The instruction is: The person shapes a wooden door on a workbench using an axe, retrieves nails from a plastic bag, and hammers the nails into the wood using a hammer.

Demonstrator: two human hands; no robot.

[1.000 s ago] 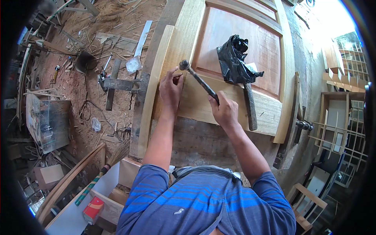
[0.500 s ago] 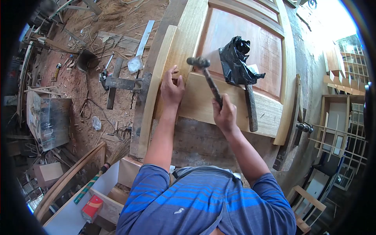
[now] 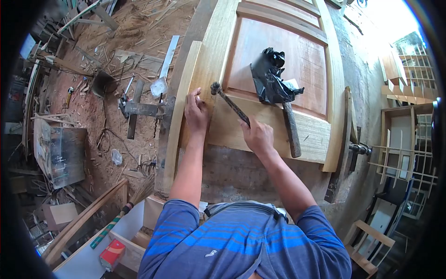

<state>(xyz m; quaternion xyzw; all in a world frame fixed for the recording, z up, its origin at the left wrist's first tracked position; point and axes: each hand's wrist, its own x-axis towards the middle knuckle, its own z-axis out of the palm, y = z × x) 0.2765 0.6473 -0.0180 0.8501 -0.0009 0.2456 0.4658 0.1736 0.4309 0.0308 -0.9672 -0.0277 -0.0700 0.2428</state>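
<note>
My right hand [image 3: 259, 137] is wrapped round the handle of a hammer [image 3: 233, 105]. The hammer's metal head is over the left upright of a panelled wooden door [image 3: 269, 132], just right of my left hand. My left hand [image 3: 196, 113] rests at that upright with curled fingers pressed together. Whatever they pinch, if anything, is too small to make out. Along the door's left edge, by this hand, runs a loose wooden strip [image 3: 186, 100]. A crumpled black plastic bag [image 3: 269, 83] lies on the door panel, with a second tool's dark handle [image 3: 291, 130] sticking out below it.
A metal clamp [image 3: 144, 109] grips the bench's left side, and another clamp [image 3: 360, 149] is at the right. Wood scraps and sawdust cover the floor [image 3: 134, 56]. Lower left are a broom [image 3: 125, 208], a red box [image 3: 111, 255] and a pale cabinet frame [image 3: 134, 218].
My right hand has moved left and the hammer head has swung down and left, closer to my left hand. The left hand sits slightly lower in view, still at the door's upright.
</note>
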